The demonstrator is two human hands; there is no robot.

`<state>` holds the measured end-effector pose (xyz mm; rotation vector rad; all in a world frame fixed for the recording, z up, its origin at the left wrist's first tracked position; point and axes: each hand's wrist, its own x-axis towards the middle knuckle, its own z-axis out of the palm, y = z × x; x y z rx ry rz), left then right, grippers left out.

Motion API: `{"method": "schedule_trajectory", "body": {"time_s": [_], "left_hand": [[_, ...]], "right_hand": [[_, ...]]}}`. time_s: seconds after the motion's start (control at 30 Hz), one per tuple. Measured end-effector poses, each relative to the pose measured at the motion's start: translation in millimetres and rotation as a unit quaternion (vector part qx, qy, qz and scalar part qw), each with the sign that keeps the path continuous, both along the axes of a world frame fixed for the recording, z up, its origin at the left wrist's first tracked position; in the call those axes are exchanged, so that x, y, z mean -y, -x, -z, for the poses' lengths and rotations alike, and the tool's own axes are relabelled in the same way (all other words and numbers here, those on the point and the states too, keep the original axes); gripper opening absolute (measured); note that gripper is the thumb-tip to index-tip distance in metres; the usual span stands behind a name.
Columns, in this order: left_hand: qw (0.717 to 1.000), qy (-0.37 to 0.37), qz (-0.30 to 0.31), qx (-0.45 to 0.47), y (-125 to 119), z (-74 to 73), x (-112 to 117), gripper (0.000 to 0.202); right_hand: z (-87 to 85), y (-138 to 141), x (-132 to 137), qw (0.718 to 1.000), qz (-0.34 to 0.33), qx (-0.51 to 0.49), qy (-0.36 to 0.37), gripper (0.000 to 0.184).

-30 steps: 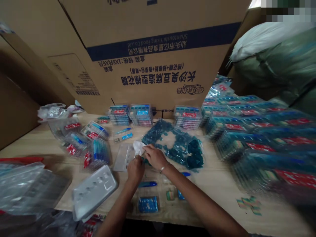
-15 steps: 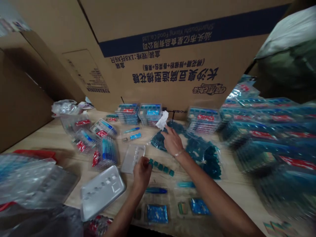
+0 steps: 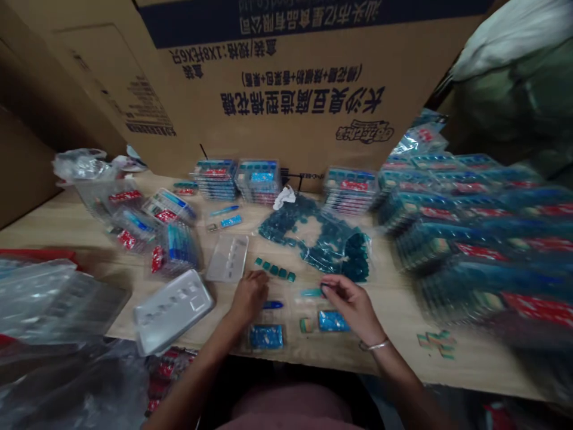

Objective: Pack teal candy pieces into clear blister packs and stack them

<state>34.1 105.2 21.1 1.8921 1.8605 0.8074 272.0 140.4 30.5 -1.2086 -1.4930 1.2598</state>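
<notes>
My left hand (image 3: 249, 297) rests curled on the wooden table (image 3: 403, 322), just below a short row of teal blocks (image 3: 275, 270); I cannot see anything in its fingers. My right hand (image 3: 347, 301) hovers with curled fingers beside a teal pen-like piece (image 3: 310, 292) and above a small blue packet (image 3: 333, 321). A blue pen (image 3: 273, 304) and another blue packet (image 3: 266, 336) lie in a clear tray between my hands. A crumpled white tissue (image 3: 285, 196) lies farther back on a clear bag of teal pieces (image 3: 331, 242).
A large printed cardboard box (image 3: 286, 89) walls the back. Stacks of packed clear cases (image 3: 257, 179) stand along it and fill the right side (image 3: 470, 233). Empty clear trays (image 3: 228, 258) and a silvery mould (image 3: 172, 307) lie left. Plastic bags (image 3: 49, 304) crowd the left edge.
My right hand dropped the white tissue at the back and came back to the near edge. My left hand let go of the row of teal blocks, which now lies on the table.
</notes>
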Motion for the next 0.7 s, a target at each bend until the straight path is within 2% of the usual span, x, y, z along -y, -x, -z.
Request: {"method": "schedule_trajectory", "body": {"time_s": [0.1,0.2,0.3,0.4,0.5,0.57,0.63,0.7], "left_hand": [[0.999,-0.052,0.001,-0.004,-8.4,-3.4,11.5,0.018],[0.997,-0.064,0.045,0.002,-23.1,-11.9,39.4,0.017],[0.992,-0.048,0.041,-0.111,-24.5,-12.1,74.1,0.016],[0.983,-0.046,0.012,-0.180,-10.6,0.6,100.0,0.017],[0.982,-0.058,0.025,-0.180,3.9,14.7,107.2,0.020],[0.982,-0.075,0.027,-0.169,7.1,18.3,104.7,0.019],[0.985,-0.101,0.014,-0.141,3.0,15.8,101.2,0.017],[0.990,-0.121,0.004,-0.075,-8.3,8.5,98.9,0.015]], "right_hand": [[-0.3,-16.5,10.7,0.998,0.023,-0.013,0.063,0.036],[1.7,-9.5,23.8,0.996,-0.012,-0.012,0.085,0.039],[8.3,1.7,39.2,0.997,-0.059,0.009,0.046,0.032],[17.9,4.0,50.5,0.993,-0.095,0.065,-0.011,0.020],[22.6,-1.7,50.5,0.990,-0.094,0.094,-0.053,0.014],[19.8,-8.7,45.9,0.992,-0.061,0.081,-0.069,0.015],[13.2,-16.0,42.9,0.996,-0.019,0.057,-0.073,0.018],[5.8,-19.2,46.0,0.997,-0.004,0.036,-0.066,0.020]]}}
